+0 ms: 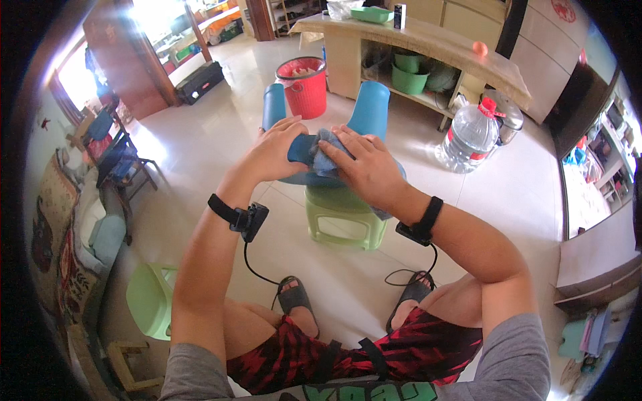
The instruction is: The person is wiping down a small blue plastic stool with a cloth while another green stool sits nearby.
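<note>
A blue plastic stool [373,108], turned so that two of its legs point away from me, rests on a light green plastic stool [346,215]. My left hand [281,150] grips the near part of the blue stool, thumb below and fingers over the top. A grey-blue cloth [325,153] lies bunched under the fingers of my right hand [366,165], pressed against the blue plastic. A corner of cloth hangs below my right wrist. The underside of the blue stool is mostly hidden by my hands.
A red bin [306,95] with a liner stands just behind the blue stool. On the right are a large clear water bottle [469,138] and a metal pot [509,120], before a long counter [431,42]. Another green stool [150,301] is by my left leg.
</note>
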{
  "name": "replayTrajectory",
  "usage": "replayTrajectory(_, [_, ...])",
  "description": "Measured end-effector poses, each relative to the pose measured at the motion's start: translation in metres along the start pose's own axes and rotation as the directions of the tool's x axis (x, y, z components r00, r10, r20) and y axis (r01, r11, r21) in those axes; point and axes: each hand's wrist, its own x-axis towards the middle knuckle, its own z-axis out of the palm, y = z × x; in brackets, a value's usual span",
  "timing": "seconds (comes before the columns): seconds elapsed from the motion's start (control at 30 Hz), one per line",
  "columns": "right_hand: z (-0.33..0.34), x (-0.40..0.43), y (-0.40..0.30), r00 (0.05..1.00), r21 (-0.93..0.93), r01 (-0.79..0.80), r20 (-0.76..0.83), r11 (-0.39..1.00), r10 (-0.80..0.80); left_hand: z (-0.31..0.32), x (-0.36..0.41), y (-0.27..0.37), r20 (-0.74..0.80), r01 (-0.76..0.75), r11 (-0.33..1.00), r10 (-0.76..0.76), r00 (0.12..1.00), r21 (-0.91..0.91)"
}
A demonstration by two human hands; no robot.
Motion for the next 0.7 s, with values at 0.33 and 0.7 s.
replayTrajectory(0.33, [0.007,0.006,0.023,0.977,0.077,-0.208,-0.023,0.975,0.211,0.018,0.009,0.013,0.028,0.028,0.991,-0.032,0.999,0.132])
replayTrajectory(0.7, [0.012,-0.001,0.019,0.984,0.072,-0.131,-0.115,0.989,0.139,0.020,0.011,0.033,-0.050,0.117,0.974,-0.109,0.993,0.192])
